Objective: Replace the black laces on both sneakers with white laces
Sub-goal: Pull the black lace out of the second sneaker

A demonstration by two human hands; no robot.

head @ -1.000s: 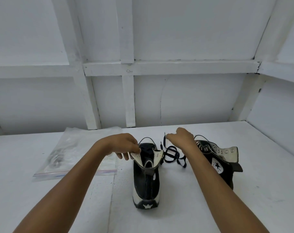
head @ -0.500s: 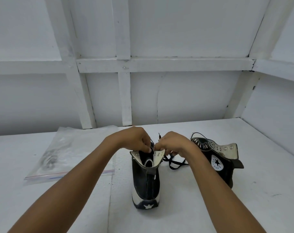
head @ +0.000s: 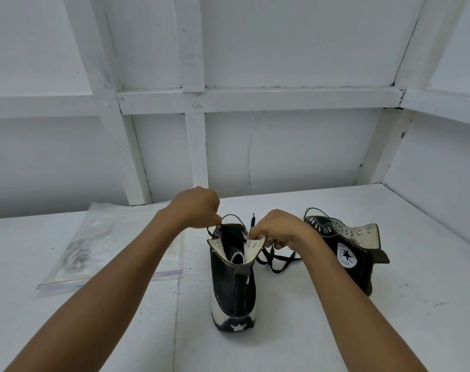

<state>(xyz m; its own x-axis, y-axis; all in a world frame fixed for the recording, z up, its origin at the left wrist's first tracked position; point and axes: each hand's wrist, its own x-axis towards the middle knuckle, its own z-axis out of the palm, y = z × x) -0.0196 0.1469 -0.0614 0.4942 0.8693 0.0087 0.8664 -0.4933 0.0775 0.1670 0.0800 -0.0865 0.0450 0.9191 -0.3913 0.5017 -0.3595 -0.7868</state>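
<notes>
Flanking sneaker (head: 233, 288), plastic bag (head: 99, 253), second sneaker (head: 346, 253)

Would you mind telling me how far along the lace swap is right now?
Done: top eyelets of the near sneaker look empty. In hand: the left hand pinches the black lace at its collar while the right hand holds the eyelet flap. Left: no white lace is threaded in either shoe; the other sneaker and the zip bag lie untouched.
</notes>
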